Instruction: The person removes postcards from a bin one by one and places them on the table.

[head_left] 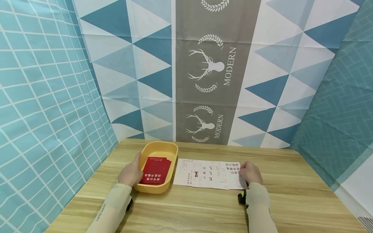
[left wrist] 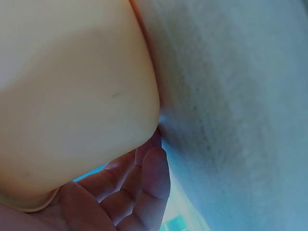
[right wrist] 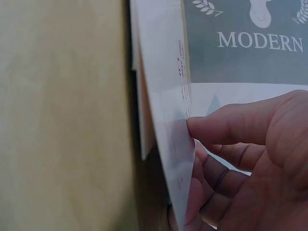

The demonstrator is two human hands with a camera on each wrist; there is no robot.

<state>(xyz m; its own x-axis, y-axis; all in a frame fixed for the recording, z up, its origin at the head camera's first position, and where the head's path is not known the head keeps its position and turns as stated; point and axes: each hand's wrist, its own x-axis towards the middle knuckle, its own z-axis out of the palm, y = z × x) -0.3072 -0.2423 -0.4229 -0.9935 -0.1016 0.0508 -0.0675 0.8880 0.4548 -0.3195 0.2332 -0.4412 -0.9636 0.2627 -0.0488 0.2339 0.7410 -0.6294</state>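
On the left, my left hand (head_left: pixel 130 173) grips the side wall of a yellow plastic tray (head_left: pixel 154 189). The left wrist view shows the tray's pale outer side (left wrist: pixel 86 106) with several fingers (left wrist: pixel 154 178) bent beneath it. Red cards (head_left: pixel 155 170) with white characters lie overlapping in the tray. To its right, several white cards (head_left: pixel 201 174) printed in red and dark writing overlap in a row. At the row's right end my right hand (head_left: pixel 251 173) pinches the last white card (right wrist: pixel 168 101) between thumb and fingers, its edge lifted off the wooden table.
The wood-grain table (head_left: pixel 201 207) runs back to a patterned wall cloth (head_left: pixel 215 81) with deer and triangles. Blue tiled cloth (head_left: pixel 52 97) closes off the left side, teal cloth (head_left: pixel 344 106) the right. A black strap piece (head_left: pixel 242 197) shows at the right wrist.
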